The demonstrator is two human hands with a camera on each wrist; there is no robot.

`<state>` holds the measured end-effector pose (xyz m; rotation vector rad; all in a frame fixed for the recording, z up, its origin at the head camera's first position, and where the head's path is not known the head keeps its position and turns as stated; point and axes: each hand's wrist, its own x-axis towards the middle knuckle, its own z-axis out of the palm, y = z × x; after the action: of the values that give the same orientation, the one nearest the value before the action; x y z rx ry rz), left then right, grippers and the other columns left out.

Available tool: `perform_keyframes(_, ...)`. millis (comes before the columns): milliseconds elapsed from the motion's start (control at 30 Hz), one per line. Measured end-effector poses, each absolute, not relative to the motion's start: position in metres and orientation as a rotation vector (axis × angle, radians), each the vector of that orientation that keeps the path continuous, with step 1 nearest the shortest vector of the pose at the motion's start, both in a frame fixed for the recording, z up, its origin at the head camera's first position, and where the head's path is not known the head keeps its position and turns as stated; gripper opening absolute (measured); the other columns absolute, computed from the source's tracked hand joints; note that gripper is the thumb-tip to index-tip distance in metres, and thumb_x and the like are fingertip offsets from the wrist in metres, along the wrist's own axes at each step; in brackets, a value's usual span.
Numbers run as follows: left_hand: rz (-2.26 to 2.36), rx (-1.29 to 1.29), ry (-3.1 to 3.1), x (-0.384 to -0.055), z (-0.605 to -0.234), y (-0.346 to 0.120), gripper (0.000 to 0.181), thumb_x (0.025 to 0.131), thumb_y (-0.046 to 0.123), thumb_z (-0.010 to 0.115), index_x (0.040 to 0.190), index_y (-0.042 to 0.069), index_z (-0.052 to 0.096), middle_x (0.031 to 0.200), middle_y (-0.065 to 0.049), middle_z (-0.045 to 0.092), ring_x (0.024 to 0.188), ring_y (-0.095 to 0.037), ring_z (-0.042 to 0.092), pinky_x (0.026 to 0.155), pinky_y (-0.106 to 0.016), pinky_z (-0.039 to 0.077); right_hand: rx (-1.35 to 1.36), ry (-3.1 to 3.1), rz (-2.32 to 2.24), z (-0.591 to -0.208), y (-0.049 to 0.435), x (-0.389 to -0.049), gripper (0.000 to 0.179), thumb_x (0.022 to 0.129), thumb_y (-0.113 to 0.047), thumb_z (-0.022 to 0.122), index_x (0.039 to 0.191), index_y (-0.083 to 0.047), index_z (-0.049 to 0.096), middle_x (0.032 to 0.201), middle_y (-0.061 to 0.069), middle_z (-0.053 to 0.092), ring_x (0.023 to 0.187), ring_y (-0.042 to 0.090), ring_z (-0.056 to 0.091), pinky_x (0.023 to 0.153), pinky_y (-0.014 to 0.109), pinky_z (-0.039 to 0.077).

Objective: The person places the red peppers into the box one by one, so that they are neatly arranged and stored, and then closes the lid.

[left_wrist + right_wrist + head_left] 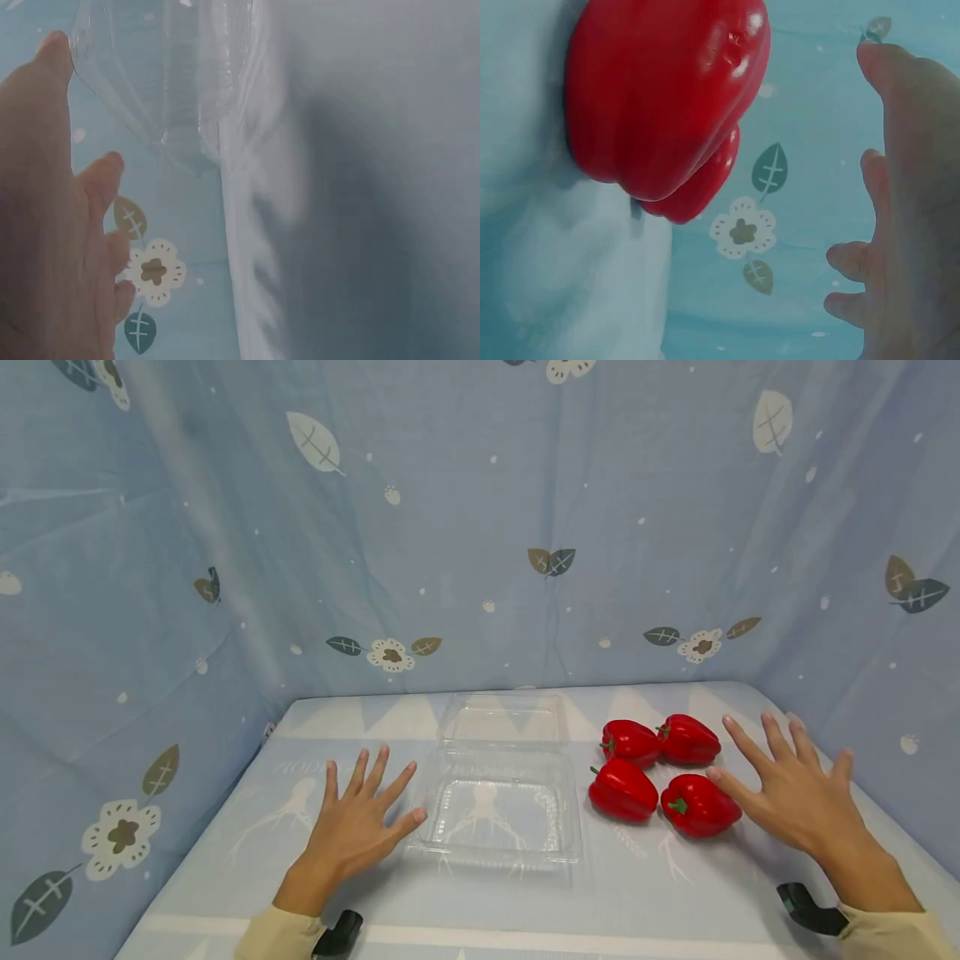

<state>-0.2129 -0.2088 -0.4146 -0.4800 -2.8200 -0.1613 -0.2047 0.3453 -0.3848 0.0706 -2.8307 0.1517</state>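
A clear plastic clamshell container [495, 852] lies with its lid [502, 724] folded back on the table; part of it shows in the left wrist view [165, 75]. To its right sit several red bell peppers [624, 791] in a loose cluster, and one bell pepper [660, 90] looms large in the right wrist view. My left hand [356, 827] is spread with straight fingers just left of the container, holding nothing. Spread as well, my right hand [806, 797] hovers at the right of the peppers, its thumb near the closest one, and it holds nothing.
A pale patterned cloth covers the table [247, 893]. Blue curtains [480, 527] printed with leaves and flowers stand behind it and on both sides. Dark wrist straps [810, 910] show at the sleeves.
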Motion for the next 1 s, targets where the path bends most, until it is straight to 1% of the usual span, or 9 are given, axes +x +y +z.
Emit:
perform_keyframes(100, -0.165, -0.479, -2.821, -0.211, -0.416, -0.207, 0.072, 0.096, 0.071, 0.04, 0.153, 0.028, 0.044, 0.162, -0.014, 0.027, 0.149, -0.042, 0.018, 0.114, -0.069, -0.004, 0.076, -2.835, 0.154, -0.388, 0.346, -0.203, 0.095, 0.09, -0.07, 0.05, 0.162, -0.026, 0.007, 0.157, 0.036, 0.011, 0.143, 0.058, -0.007, 0.092, 0.085, -0.012)
perform_keyframes(200, -0.197, -0.472, -2.829, -0.211, -0.418, -0.204, 0.074, 0.095, 0.072, 0.04, 0.152, 0.025, 0.046, 0.158, -0.016, 0.035, 0.147, -0.042, 0.024, 0.115, -0.067, -0.005, 0.072, -2.844, 0.176, -0.393, 0.346, -0.201, 0.095, 0.09, -0.07, 0.051, 0.162, -0.024, 0.01, 0.155, 0.037, 0.017, 0.14, 0.061, 0.003, 0.094, 0.083, -0.012)
perform_keyframes(367, -0.282, -0.456, -2.782, -0.212, -0.422, -0.201, 0.073, 0.095, 0.072, 0.044, 0.149, 0.023, 0.051, 0.149, -0.013, 0.049, 0.139, -0.038, 0.04, 0.117, -0.064, -0.001, 0.059, -2.864, 0.207, -0.399, 0.348, -0.198, 0.092, 0.091, -0.068, 0.053, 0.161, -0.017, 0.021, 0.147, 0.04, 0.03, 0.129, 0.061, 0.027, 0.097, 0.085, 0.011)
perform_keyframes(433, -0.324, -0.46, -2.743, -0.211, -0.423, -0.2, 0.07, 0.095, 0.069, 0.046, 0.146, 0.022, 0.056, 0.145, -0.011, 0.054, 0.135, -0.036, 0.046, 0.117, -0.064, 0.004, 0.069, -2.867, 0.208, -0.401, 0.348, -0.198, 0.09, 0.092, -0.066, 0.053, 0.159, -0.015, 0.025, 0.144, 0.04, 0.035, 0.123, 0.061, 0.034, 0.094, 0.084, 0.021)
perform_keyframes(533, -0.388, -0.478, -2.683, -0.212, -0.425, -0.2, 0.063, 0.097, 0.063, 0.05, 0.14, 0.019, 0.061, 0.138, -0.009, 0.059, 0.128, -0.034, 0.053, 0.116, -0.064, 0.012, 0.092, -2.876, 0.227, -0.403, 0.348, -0.198, 0.086, 0.094, -0.064, 0.052, 0.159, -0.014, 0.027, 0.14, 0.04, 0.039, 0.118, 0.062, 0.041, 0.091, 0.083, 0.028)
perform_keyframes(700, -0.515, -0.489, -2.634, -0.211, -0.427, -0.199, 0.054, 0.099, 0.054, 0.054, 0.137, 0.017, 0.062, 0.134, -0.006, 0.063, 0.125, -0.031, 0.056, 0.113, -0.06, 0.026, 0.093, -2.892, 0.273, -0.406, 0.346, -0.2, 0.083, 0.095, -0.063, 0.051, 0.158, -0.013, 0.029, 0.137, 0.038, 0.044, 0.114, 0.061, 0.046, 0.083, 0.079, 0.039)
perform_keyframes(800, -0.654, -0.47, -2.654, -0.21, -0.426, -0.198, 0.05, 0.1, 0.05, 0.056, 0.138, 0.019, 0.061, 0.134, -0.004, 0.062, 0.124, -0.03, 0.057, 0.106, -0.059, 0.038, 0.059, -2.921, 0.339, -0.407, 0.346, -0.2, 0.082, 0.095, -0.063, 0.05, 0.156, -0.011, 0.032, 0.136, 0.038, 0.044, 0.114, 0.06, 0.047, 0.08, 0.078, 0.042)
perform_keyframes(900, -0.86, -0.459, -2.685, -0.21, -0.427, -0.197, 0.05, 0.101, 0.049, 0.056, 0.141, 0.02, 0.059, 0.134, 0.0, 0.061, 0.123, -0.026, 0.058, 0.099, -0.057, 0.044, 0.016, -2.943, 0.431, -0.409, 0.346, -0.2, 0.08, 0.097, -0.061, 0.05, 0.154, -0.007, 0.035, 0.136, 0.038, 0.043, 0.114, 0.058, 0.047, 0.078, 0.077, 0.044)
perform_keyframes(1000, -1.058, -0.476, -2.678, -0.211, -0.428, -0.194, 0.05, 0.101, 0.048, 0.055, 0.142, 0.019, 0.058, 0.134, 0.002, 0.061, 0.121, -0.021, 0.059, 0.098, -0.053, 0.048, 0.01, -2.91, 0.558, -0.415, 0.345, -0.199, 0.075, 0.098, -0.055, 0.052, 0.151, -0.002, 0.039, 0.135, 0.038, 0.045, 0.113, 0.055, 0.05, 0.078, 0.072, 0.048)
